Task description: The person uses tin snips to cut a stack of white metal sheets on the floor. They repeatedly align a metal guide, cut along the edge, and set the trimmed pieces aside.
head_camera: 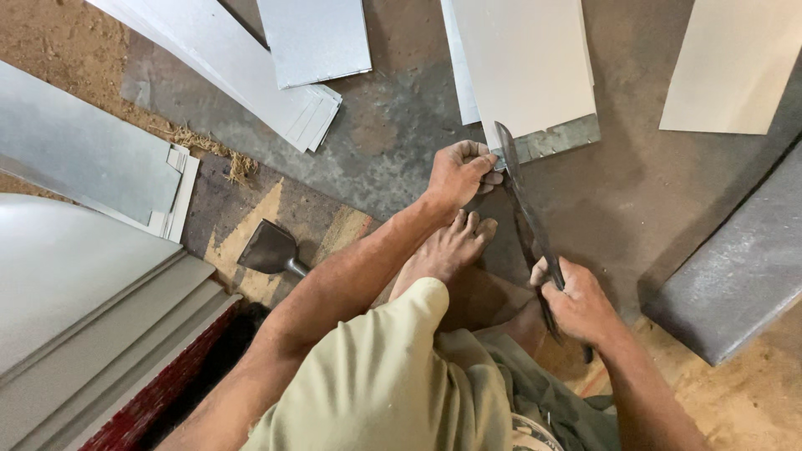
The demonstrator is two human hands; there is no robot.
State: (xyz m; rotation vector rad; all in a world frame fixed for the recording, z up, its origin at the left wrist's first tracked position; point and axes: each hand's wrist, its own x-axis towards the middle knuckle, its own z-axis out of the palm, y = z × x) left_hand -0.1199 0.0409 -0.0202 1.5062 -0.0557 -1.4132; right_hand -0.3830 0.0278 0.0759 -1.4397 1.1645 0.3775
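Note:
My left hand point(458, 171) pinches the near left corner of a pale metal sheet point(526, 67) lying on the grey floor. My right hand point(576, 305) grips the handles of long dark tin snips point(522, 209), whose blades point away from me and bite into the sheet's near edge beside my left thumb. A narrow bare-metal strip point(560, 139) runs along that near edge. My bare foot point(447, 246) rests on the floor just below my left hand, and my bent knee in khaki cloth fills the lower middle.
Stacked metal sheets point(251, 75) lie at the upper left, another point(316, 38) behind them, and one point(731, 67) at the upper right. A flat scraper point(271, 249) lies left of my arm. A grey slab point(735, 267) sits at right, folded sheet profiles point(75, 309) at left.

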